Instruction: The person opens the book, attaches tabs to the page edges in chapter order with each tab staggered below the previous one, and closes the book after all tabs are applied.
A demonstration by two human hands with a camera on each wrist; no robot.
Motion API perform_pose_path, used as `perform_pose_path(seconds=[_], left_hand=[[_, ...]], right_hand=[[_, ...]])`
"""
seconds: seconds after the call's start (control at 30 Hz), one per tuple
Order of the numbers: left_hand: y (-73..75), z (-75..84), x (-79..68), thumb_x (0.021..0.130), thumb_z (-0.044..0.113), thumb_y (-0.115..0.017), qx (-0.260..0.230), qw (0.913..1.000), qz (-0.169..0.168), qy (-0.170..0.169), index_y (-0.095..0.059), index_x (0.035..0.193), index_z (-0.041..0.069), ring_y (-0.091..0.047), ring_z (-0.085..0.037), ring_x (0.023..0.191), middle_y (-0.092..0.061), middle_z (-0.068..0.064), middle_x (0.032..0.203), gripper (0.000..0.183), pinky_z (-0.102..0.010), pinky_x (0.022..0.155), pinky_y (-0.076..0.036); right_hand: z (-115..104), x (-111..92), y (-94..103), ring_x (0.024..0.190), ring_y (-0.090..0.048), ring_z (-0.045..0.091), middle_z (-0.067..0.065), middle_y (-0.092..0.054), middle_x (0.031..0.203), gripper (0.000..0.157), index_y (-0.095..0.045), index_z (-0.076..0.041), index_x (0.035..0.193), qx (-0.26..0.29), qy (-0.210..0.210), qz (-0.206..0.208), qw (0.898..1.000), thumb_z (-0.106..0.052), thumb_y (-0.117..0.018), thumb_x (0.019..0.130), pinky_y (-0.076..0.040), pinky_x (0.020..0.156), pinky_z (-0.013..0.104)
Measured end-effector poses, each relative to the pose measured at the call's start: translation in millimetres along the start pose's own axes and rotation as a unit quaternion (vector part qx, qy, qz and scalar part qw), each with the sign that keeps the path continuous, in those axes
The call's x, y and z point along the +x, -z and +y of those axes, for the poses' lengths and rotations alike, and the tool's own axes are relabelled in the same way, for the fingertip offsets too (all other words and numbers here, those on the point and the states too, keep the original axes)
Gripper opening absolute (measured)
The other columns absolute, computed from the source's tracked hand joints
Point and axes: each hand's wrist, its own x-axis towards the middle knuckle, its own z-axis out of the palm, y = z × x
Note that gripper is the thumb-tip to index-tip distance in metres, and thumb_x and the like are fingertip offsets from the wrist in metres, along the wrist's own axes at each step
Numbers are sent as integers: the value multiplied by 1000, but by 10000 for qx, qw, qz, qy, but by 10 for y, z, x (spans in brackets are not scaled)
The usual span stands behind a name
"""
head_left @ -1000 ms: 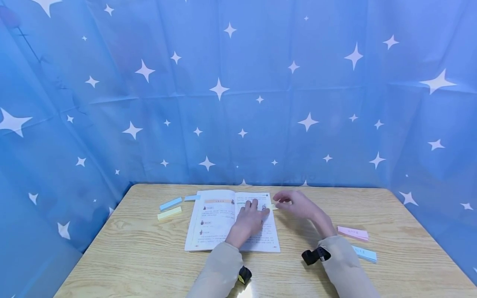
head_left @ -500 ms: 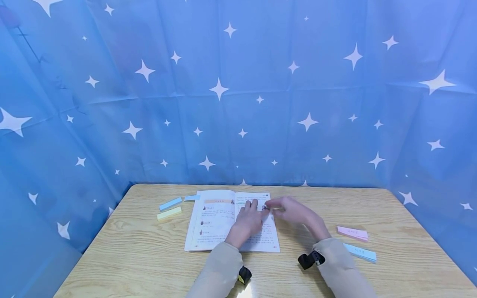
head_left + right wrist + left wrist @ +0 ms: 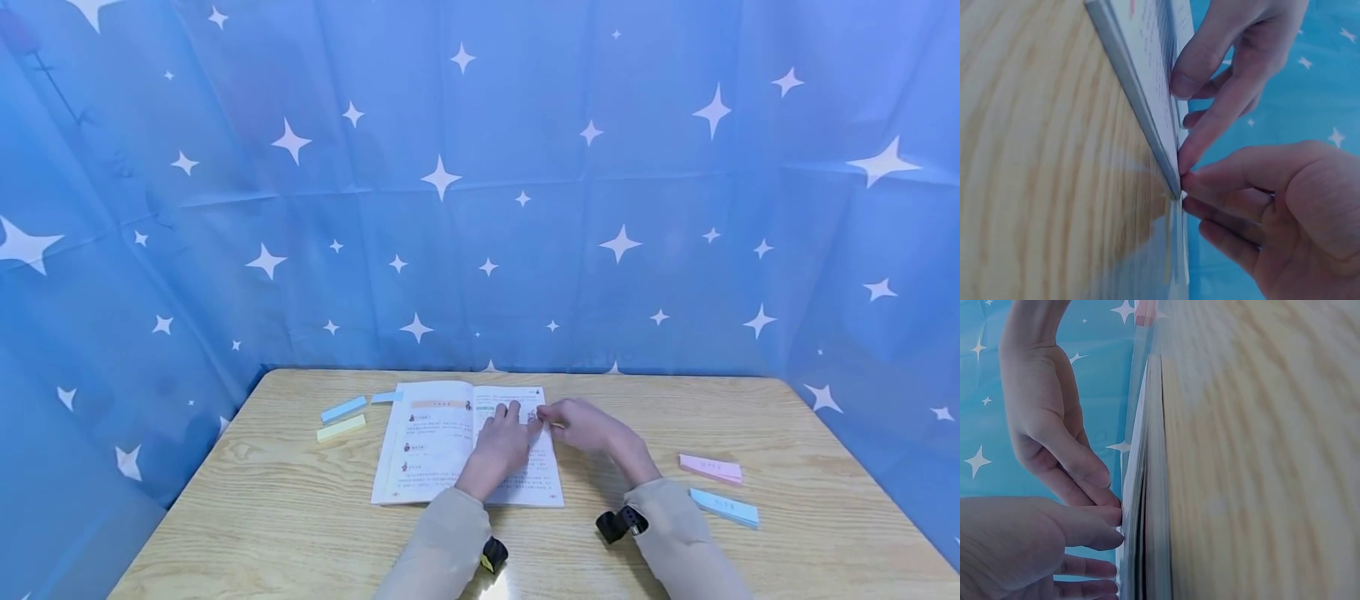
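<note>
An illustrated textbook point(image 3: 427, 467) is lying spread at a double page on the wooden counter point(image 3: 270, 517), toward its far edge, with both hands working on its right-hand page. The left hand point(image 3: 501, 446) is resting on that page, its grip loose and its fingers reaching out across the paper. The right hand point(image 3: 588, 429) is meeting it at the page's right edge, thumb and fingertips gathering just beside the left fingertips; a pale yellow strip point(image 3: 1185, 250) is jutting past the edge there, and whether the right grip is pinching it or only pressing, I cannot tell. A blue tab point(image 3: 387, 397) is sticking out at the book's left side, near a blue sticky-note pad point(image 3: 343, 409) and a yellow sticky-note pad point(image 3: 341, 428). Well to the right, a pink pad point(image 3: 710, 468) and a light-blue pad point(image 3: 724, 507), both bearing handwriting, are lying near one another by the right sleeve point(image 3: 686, 533). Black wrist devices are showing at both cuffs, and behind the counter a blue curtain point(image 3: 525, 225) is hanging, patterned with white stars
</note>
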Motion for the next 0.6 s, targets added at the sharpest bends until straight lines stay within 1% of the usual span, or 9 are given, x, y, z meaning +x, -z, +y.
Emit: perform_pose_path(seconds=[0.13,0.2,0.27,0.43,0.57,0.6], left_hand=[[-4,22,-8,104,22,-55,38,10000,20,-6,-54,148,31,-46,-29,127,-44,-14,146,45,-40,98,-48],[-5,30,-7,104,22,-55,78,10000,13,-2,-54,148,31,-45,-28,127,-44,-13,146,45,-40,99,-49],[0,36,-7,104,22,-55,129,9999,20,-4,-54,148,32,-46,-27,125,-44,-13,145,45,-38,98,-49],[21,40,-9,105,21,-53,166,9999,-25,-26,-55,147,31,-46,-26,121,-45,-12,142,43,-37,96,-49],[30,27,-5,105,20,-51,118,9998,-127,16,-54,148,30,-45,-26,124,-44,-13,145,44,-38,98,-48],[33,25,-6,105,20,-50,98,9998,-149,27,-54,148,30,-45,-27,124,-43,-13,145,44,-38,99,-48]], right_hand=[[-10,-5,0,126,-55,42,26,-61,133,36,-57,12,134,-97,-135,-58,9998,2,-57,99,-48,102,50],[-6,-10,2,126,-55,42,26,-61,133,36,-58,12,134,-141,-163,-86,9997,2,-57,99,-50,97,48],[-3,-20,10,127,-55,42,26,-61,133,36,-58,11,134,-103,-235,-84,9996,2,-56,100,-50,98,47],[-1,-53,29,126,-56,42,24,-63,131,33,-62,9,131,-159,-296,-39,9994,0,-58,100,-46,104,52],[-13,-67,23,127,-55,41,23,-62,133,34,-61,8,133,-191,-325,-84,9993,-1,-58,100,-50,99,47],[-18,-69,19,123,-59,39,23,-61,135,35,-60,8,134,-165,-331,-101,9993,0,-58,100,-51,95,45]])
